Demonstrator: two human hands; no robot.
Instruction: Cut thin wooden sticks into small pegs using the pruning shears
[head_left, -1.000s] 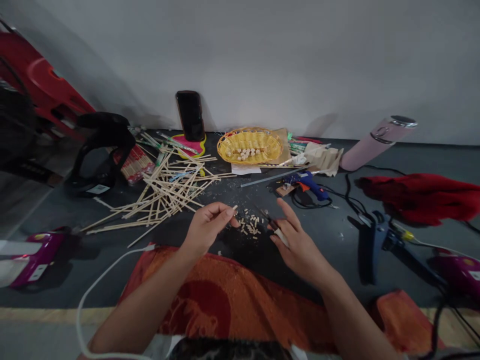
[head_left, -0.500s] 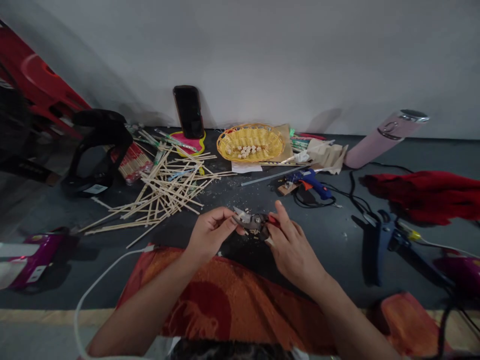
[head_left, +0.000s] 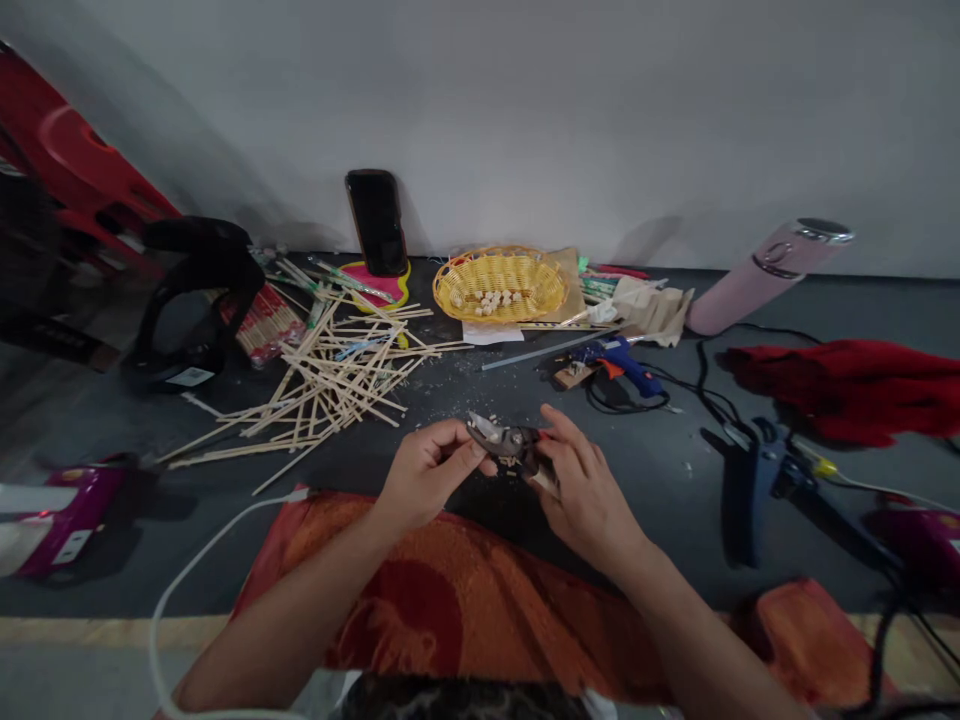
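Note:
My right hand [head_left: 589, 490] is wrapped round the red handles of a pair of pruning shears [head_left: 502, 438], whose blades point left and stand apart. My left hand [head_left: 429, 470] is closed in a pinch right by the blade tips; whatever small piece lies between thumb and fingers is hidden. Short cut stick pieces [head_left: 511, 463] lie on the dark tabletop under the shears. A loose pile of thin wooden sticks [head_left: 330, 375] spreads to the left of my hands. Beyond them, a yellow wicker basket [head_left: 501, 258] holds several small pale pieces.
A blue glue gun [head_left: 626, 367] with its cable lies right of centre. Farther right are a pink flask [head_left: 757, 280], a red cloth [head_left: 855, 385] and a dark-handled tool [head_left: 750, 495]. A phone [head_left: 377, 222] leans on the wall. An orange towel [head_left: 450, 590] covers my lap.
My right hand's fingers have closed farther round the handles; the raised index finger has come down. The left hand stays pinched near the blades, almost unmoved.

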